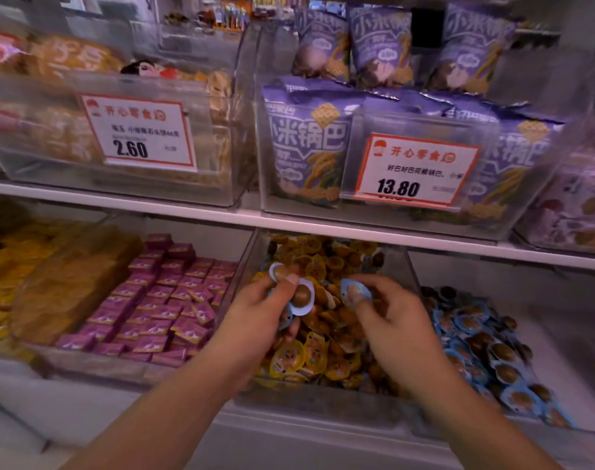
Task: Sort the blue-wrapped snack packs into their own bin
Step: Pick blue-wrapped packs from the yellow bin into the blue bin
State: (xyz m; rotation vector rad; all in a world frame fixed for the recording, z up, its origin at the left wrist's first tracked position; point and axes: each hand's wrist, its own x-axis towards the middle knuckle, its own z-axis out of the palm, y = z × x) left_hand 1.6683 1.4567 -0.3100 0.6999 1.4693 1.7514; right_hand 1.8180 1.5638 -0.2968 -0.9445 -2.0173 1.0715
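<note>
Picking step is in hand: blue strays are being pulled from the yellow-pack bin (245,266), centre of the lower shelf. Left hand (265,307) is clenched on several blue-wrapped packs (301,296), approx. 3, held just above the yellow pile. Right hand (384,310) pinches 1 blue pack (355,291) betw. thumb and fingertips.

Next move, as judged: both loads are to be carried right, over the divider, and dropped in the blue bin (476,344), w/o yellow packs (309,354) being dragged along.

Packs look small, round, blue-rimmed, w/ a brown ball under clear film; likely light and slippery.
</note>
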